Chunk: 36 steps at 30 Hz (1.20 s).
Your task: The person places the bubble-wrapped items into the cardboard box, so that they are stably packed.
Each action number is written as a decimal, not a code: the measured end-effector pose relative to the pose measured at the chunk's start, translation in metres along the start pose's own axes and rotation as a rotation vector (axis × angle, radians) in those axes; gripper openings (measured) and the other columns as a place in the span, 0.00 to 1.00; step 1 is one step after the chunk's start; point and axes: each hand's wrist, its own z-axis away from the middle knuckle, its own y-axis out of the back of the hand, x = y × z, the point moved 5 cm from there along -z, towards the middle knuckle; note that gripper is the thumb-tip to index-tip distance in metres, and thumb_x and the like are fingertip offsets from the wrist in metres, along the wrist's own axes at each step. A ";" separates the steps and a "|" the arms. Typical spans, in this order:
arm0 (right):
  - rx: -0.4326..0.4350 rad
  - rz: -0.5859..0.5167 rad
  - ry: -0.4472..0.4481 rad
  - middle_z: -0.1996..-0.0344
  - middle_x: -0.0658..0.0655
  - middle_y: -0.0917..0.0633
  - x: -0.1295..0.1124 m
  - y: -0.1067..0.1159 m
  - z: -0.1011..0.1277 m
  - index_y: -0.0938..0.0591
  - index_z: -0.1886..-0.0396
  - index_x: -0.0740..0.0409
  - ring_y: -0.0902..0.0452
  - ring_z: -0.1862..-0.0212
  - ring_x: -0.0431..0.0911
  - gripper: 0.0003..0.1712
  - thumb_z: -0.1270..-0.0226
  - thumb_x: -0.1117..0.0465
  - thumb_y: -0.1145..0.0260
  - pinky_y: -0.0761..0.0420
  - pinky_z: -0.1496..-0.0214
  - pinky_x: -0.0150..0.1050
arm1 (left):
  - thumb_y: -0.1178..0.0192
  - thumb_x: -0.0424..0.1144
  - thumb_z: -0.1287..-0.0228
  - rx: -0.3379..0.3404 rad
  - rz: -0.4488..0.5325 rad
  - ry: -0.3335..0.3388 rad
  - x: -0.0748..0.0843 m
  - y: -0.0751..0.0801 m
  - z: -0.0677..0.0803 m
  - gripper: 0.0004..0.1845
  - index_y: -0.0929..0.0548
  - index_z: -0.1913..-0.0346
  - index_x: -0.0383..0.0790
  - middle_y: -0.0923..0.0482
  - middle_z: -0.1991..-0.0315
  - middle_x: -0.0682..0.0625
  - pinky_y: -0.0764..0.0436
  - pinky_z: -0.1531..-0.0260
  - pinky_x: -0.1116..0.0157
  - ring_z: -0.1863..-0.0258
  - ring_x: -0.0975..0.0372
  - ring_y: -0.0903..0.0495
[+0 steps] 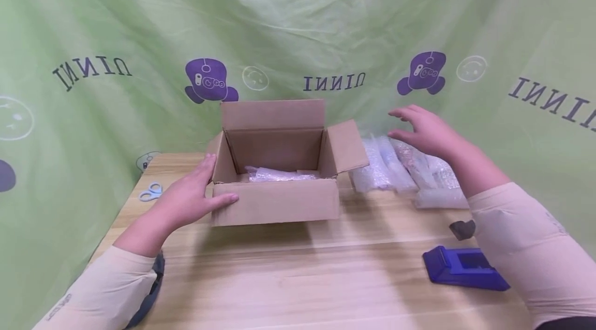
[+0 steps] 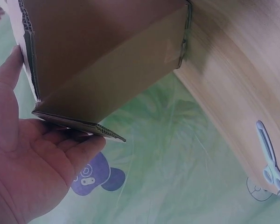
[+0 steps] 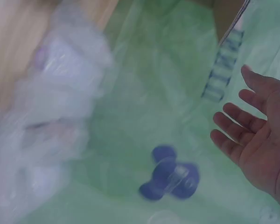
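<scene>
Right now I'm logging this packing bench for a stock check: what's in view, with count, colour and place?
cardboard box: one, brown, open, table centre
packet in box: one, clear plastic
plastic packets: several, clear, right of box
scissors: one pair, pale blue, left edge
tape dispenser: one, dark blue, front right
table: one, light wood
backdrop: green, printed
left hand: on box's left side
right hand: open, above packets

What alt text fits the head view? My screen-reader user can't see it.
An open cardboard box sits on a wooden table, the left hand resting against its left side. The right hand hovers open over clear plastic packets; scissors lie far left.
</scene>
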 end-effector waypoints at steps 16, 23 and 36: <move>-0.227 0.055 -0.131 0.41 0.80 0.27 0.122 -0.044 0.066 0.30 0.36 0.75 0.34 0.39 0.76 0.37 0.34 0.52 0.32 0.33 0.38 0.70 | 0.49 0.78 0.45 0.011 0.008 -0.005 -0.001 0.000 0.000 0.64 0.60 0.21 0.36 0.61 0.21 0.36 0.42 0.30 0.40 0.26 0.39 0.49; -0.347 0.012 -0.208 0.40 0.81 0.29 0.149 -0.067 0.090 0.29 0.37 0.76 0.37 0.38 0.78 0.35 0.38 0.58 0.31 0.35 0.39 0.72 | 0.48 0.78 0.45 0.012 0.004 -0.007 0.000 -0.001 -0.002 0.64 0.60 0.22 0.35 0.60 0.22 0.36 0.42 0.30 0.41 0.25 0.39 0.49; -0.535 0.094 -0.162 0.65 0.65 0.16 0.160 -0.094 0.099 0.19 0.60 0.70 0.21 0.62 0.57 0.16 0.53 0.70 0.34 0.20 0.57 0.56 | 0.50 0.79 0.47 -0.006 0.010 -0.007 0.001 0.000 -0.001 0.65 0.60 0.22 0.34 0.60 0.22 0.34 0.44 0.29 0.40 0.25 0.39 0.51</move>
